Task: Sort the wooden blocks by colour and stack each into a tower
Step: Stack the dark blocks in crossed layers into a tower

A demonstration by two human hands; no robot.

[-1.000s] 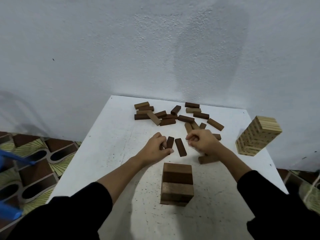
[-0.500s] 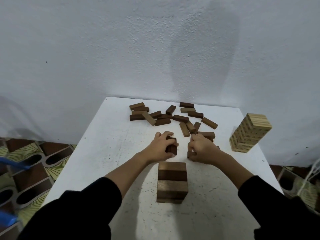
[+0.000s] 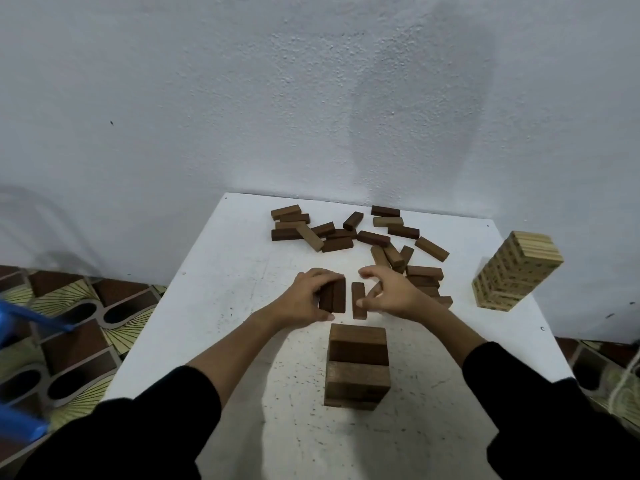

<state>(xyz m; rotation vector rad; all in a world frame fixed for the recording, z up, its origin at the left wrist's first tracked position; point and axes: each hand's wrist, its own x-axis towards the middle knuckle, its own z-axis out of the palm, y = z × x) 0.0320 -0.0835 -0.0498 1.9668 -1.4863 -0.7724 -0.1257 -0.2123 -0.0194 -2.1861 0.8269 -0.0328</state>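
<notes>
While black sleeves (image 3: 138, 434) fill the bottom corners, a dark tower (image 3: 357, 365) stands nearest on the white table (image 3: 214, 306), several layers high, between the two forearms. Just beyond it the left hand (image 3: 304, 299) grasps two dark blocks (image 3: 333, 295) held side by side, fingers curled over their far ends and thumb at the near end. A third block (image 3: 358, 300) lies flat on the table just right of those two, with a narrow gap between. The right hand (image 3: 393, 294) is at this block with fingers spread and bent, thumb touching its near end; whether it truly grips it I cannot tell. Behind the right hand a few loose blocks (image 3: 424, 277) lie close together. Farther back, a scatter of dark and mid-brown blocks (image 3: 343, 233) spreads across the far part of the table, some overlapping. At the right edge a pale tower (image 3: 516, 271) stands well apart from the rest. A grey wall (image 3: 277, 98) rises behind, and patterned floor (image 3: 69, 341) shows to the left.
</notes>
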